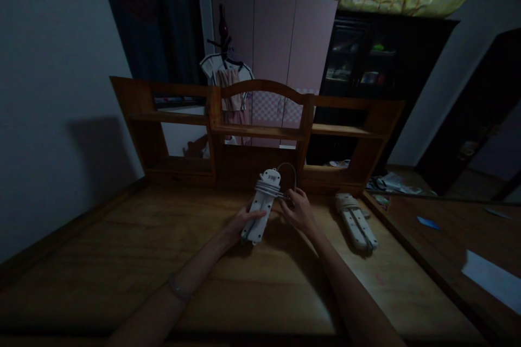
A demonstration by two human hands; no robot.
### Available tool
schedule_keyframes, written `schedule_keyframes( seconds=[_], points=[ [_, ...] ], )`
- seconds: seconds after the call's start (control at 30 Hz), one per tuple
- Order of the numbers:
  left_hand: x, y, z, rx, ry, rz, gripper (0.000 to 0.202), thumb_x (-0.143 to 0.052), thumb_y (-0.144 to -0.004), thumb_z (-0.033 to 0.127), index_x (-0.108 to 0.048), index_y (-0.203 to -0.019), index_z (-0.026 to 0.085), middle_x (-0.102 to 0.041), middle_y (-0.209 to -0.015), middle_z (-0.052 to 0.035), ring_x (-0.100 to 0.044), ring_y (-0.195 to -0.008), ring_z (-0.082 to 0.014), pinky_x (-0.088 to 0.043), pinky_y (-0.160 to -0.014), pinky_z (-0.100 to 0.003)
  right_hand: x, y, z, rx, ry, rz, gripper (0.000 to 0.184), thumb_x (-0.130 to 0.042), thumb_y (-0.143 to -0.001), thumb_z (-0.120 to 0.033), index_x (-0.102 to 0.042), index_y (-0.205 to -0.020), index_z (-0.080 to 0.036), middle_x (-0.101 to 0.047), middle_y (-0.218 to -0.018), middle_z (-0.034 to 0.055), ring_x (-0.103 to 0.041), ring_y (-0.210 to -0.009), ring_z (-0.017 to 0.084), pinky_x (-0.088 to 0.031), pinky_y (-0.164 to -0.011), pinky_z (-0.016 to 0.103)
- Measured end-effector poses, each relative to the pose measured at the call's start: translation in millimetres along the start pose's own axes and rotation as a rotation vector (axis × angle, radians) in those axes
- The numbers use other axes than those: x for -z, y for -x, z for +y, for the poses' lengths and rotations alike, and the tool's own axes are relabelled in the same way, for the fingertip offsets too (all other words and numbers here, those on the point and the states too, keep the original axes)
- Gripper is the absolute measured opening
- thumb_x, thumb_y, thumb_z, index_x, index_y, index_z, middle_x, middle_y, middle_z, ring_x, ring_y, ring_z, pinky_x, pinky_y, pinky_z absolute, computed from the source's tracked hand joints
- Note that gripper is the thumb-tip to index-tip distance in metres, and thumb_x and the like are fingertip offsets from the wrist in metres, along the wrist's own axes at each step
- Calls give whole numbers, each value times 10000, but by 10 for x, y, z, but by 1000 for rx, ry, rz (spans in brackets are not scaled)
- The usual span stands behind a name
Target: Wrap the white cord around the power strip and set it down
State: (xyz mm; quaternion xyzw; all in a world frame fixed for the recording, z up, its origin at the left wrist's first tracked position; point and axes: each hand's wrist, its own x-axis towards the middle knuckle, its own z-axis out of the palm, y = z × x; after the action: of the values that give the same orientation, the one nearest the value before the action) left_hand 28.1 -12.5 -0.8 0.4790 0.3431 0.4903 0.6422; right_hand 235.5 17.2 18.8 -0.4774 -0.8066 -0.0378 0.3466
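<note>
A white power strip (261, 207) is held up above the desk, its screw-dotted underside facing me. My left hand (241, 223) grips its lower end, with the thumb across the back. Several turns of its grey-white cord (267, 188) wrap round the upper part, and a loose loop arcs out to the right. At the strip's right side, the fingers of my right hand (298, 210) are closed on the cord. A second white power strip (357, 222), its cord wound round the far end, lies on the desk to the right.
A wooden shelf unit (260, 131) stands along the back edge of the wooden desk (171, 249). On the right, a lower brown surface holds a white sheet of paper (492, 279) and a small blue item (427, 222). A wall (49, 119) borders the left.
</note>
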Motion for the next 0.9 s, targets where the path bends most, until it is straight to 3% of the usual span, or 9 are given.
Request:
schedule_keyframes(
  seconds=[0.1, 0.2, 0.33, 0.57, 0.63, 0.77, 0.9],
  points=[
    [49, -49, -4, -11, -8, 42, 462, -746, -679, 310, -611, -1101, 177, -693, -911, -90, -643, -677, -164, -493, -567, -248, 59, 7, -160, 45, -43, -8, 286, -467, -910, -435, -530, -1043, -190, -636, -796, 30, -583, -837, 188, -327, -973, 334],
    [50, -48, 22, -22, -31, 29, 483, -758, -662, 295, -616, -1106, 164, -693, -903, -95, -637, -664, -162, -481, -547, -237, 80, 17, -255, -10, -18, -12, 405, -444, -912, -507, -489, -1138, -174, -659, -824, 58, -598, -836, 208, -381, -835, 289],
    [16, -19, 56, -30, -69, -14, 492, -761, -658, 280, -624, -1117, 167, -699, -895, -94, -637, -671, -168, -474, -557, -237, 73, 24, -255, -97, 68, -20, 469, -344, -949, -530, -438, -1230, -167, -681, -834, 77, -630, -781, 206, -360, -673, 234],
    [56, -38, 10, -73, -233, -42, 509, -754, -672, 331, -610, -1132, 169, -687, -966, -111, -652, -756, -191, -499, -631, -262, 93, 32, -235, -75, 198, -42, 429, -307, -973, -503, -486, -1222, -204, -704, -807, 55, -641, -690, 167, -260, -564, 222],
    [52, -43, -10, -113, -254, -59, 608, -742, -683, 332, -534, -1236, 184, -672, -1025, -113, -658, -799, -199, -515, -676, -287, 99, 35, -227, -33, 224, -13, 400, -324, -974, -490, -502, -1206, -218, -706, -805, 44, -640, -679, 157, -255, -558, 227],
    [1, -41, -19, -251, -284, -85, 917, -711, -718, 293, -168, -1457, 280, -603, -1192, -104, -652, -903, -204, -522, -784, -353, 102, 39, -192, 35, 252, 29, 366, -342, -972, -486, -523, -1174, -240, -711, -796, 23, -640, -659, 147, -252, -552, 232],
    [-41, -44, -10, -272, -328, -57, 1018, -730, -698, 295, -74, -1476, 279, -579, -1229, -108, -635, -969, -222, -512, -841, -378, 86, 46, -174, 47, 278, 52, 363, -354, -967, -496, -556, -1137, -248, -711, -765, 19, -636, -644, 143, -243, -550, 235]
  ],
)
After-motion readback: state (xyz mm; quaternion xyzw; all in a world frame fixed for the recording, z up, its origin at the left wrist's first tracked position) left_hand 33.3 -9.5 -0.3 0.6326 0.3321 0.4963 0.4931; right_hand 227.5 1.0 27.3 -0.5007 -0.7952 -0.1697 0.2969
